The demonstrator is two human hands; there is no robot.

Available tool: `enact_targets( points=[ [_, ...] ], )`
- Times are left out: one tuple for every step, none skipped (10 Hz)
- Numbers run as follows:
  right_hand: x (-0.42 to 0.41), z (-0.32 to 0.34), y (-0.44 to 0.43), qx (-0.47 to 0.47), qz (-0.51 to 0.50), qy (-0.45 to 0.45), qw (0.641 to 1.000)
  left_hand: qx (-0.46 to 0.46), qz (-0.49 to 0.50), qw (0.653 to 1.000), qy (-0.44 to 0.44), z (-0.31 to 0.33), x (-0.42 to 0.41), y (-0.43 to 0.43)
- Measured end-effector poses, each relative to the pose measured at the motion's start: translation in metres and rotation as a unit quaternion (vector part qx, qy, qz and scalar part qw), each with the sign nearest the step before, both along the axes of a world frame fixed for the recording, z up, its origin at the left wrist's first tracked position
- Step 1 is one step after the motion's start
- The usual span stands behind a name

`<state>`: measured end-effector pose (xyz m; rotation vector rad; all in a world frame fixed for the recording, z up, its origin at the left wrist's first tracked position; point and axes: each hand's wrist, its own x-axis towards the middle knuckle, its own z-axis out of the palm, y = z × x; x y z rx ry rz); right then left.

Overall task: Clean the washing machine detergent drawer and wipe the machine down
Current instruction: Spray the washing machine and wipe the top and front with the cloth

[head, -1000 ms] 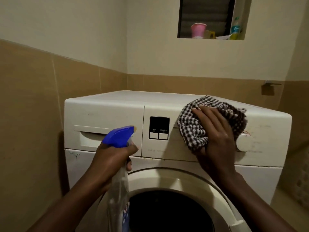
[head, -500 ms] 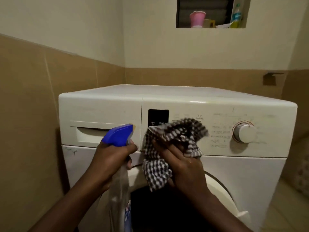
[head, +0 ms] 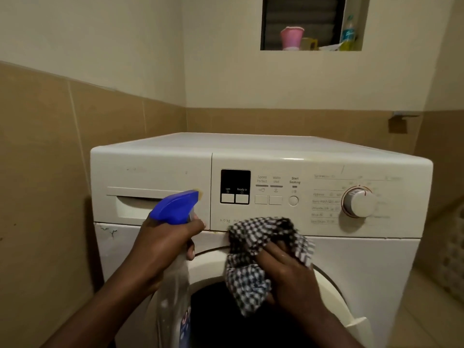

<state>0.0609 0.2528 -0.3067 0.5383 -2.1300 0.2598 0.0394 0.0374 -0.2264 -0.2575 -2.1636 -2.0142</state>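
A white front-loading washing machine [head: 313, 156] fills the middle of the head view. Its detergent drawer [head: 140, 204] at the upper left is closed. My left hand [head: 163, 244] grips a clear spray bottle with a blue trigger head [head: 173, 207], held just in front of the drawer's right end. My right hand [head: 286, 275] holds a bunched black-and-white checked cloth [head: 258, 249] against the seam below the control panel, above the round door [head: 251, 310]. The program dial [head: 357, 202] sits to the right, uncovered.
Tan tiled walls close in on the left and behind the machine. A high window ledge [head: 311, 47] carries a pink cup [head: 291, 37] and a bottle [head: 347, 31]. Floor tiles show at the lower right.
My right hand has dragged the cloth from the panel's right side, near the dial, down and left to the seam above the door. The left hand with the spray bottle has barely moved.
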Motion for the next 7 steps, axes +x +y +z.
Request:
enact_targets(
  points=[
    [0.005, -0.008, 0.019, -0.047, -0.007, 0.0, 0.999, -0.019, -0.008, 1.0, 0.002, 0.002, 0.001, 0.007],
    [0.007, -0.006, 0.025, -0.08, -0.021, 0.004, 0.997, -0.021, -0.024, 0.999, 0.016, 0.007, 0.004, 0.022],
    [0.011, 0.006, 0.036, -0.134, -0.036, 0.038, 0.99, -0.024, -0.043, 0.998, 0.033, 0.018, 0.007, 0.041],
    [0.024, 0.022, 0.047, -0.175, -0.033, 0.094, 0.98, -0.027, -0.059, 0.997, 0.042, 0.03, 0.007, 0.062],
    [0.043, 0.043, 0.059, -0.184, -0.023, 0.168, 0.968, -0.016, -0.084, 0.995, 0.043, 0.044, 0.009, 0.084],
    [0.053, 0.062, 0.082, -0.2, -0.063, 0.214, 0.954, -0.02, -0.123, 0.991, 0.048, 0.054, 0.013, 0.108],
    [0.093, 0.113, 0.239, -0.153, -0.098, 0.261, 0.948, -0.043, -0.138, 0.988, 0.058, 0.054, 0.017, 0.127]
  ],
)
